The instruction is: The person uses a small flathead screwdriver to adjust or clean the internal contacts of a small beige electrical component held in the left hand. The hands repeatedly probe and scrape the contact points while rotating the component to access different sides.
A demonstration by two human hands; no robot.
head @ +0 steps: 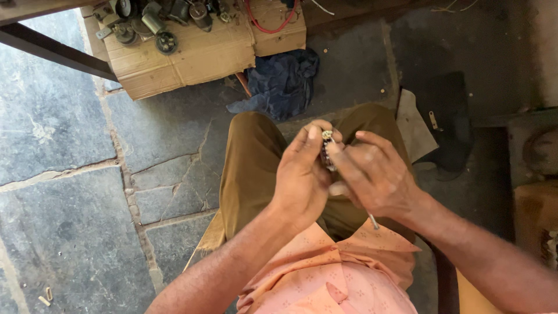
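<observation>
I sit with both hands raised over my lap. My left hand [302, 174] grips a small dark part with a metal end [327, 139], most of it hidden between my fingers. My right hand [372, 171] presses against the same part from the right and holds a thin metal tool whose shaft [373, 221] sticks out below the palm. My fingertips meet on the metal end of the part.
A cardboard box [197, 55] with several metal parts and a red wire [270, 23] lies on the stone floor ahead. A dark blue cloth [282, 81] lies by my knees. A dark mat [453, 110] is at right.
</observation>
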